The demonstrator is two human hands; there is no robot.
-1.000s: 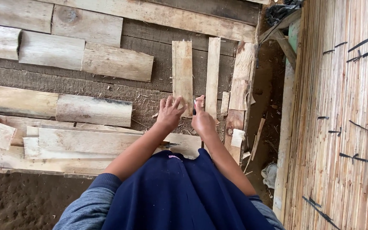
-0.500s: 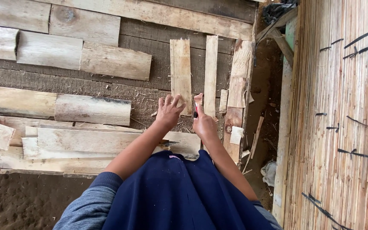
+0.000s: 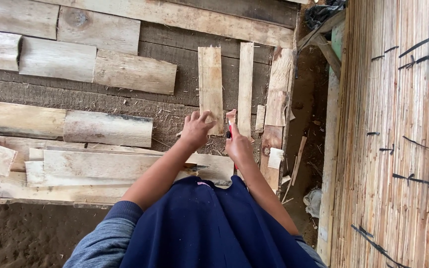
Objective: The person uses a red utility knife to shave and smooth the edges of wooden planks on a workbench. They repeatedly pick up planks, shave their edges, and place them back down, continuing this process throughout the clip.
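Observation:
My left hand (image 3: 195, 130) rests with spread fingers on the near end of a short pale wooden plank (image 3: 210, 84) that lies lengthwise away from me. My right hand (image 3: 237, 145) is closed around a thin red and black tool (image 3: 230, 130), held upright just right of that plank's near end. A narrower wooden strip (image 3: 245, 84) lies parallel beside the plank, past my right hand. My dark blue clothing fills the bottom centre.
Rough offcut boards (image 3: 107, 128) lie scattered at left on a weathered plank floor with sawdust. A long board (image 3: 125, 166) lies crosswise under my forearms. A bamboo slat wall (image 3: 403, 134) with black ties fills the right side. Bare soil (image 3: 20, 233) lies bottom left.
Both hands stay at the plank's near end. The view has tilted slightly, and my right hand has shifted a little nearer to me with the tool.

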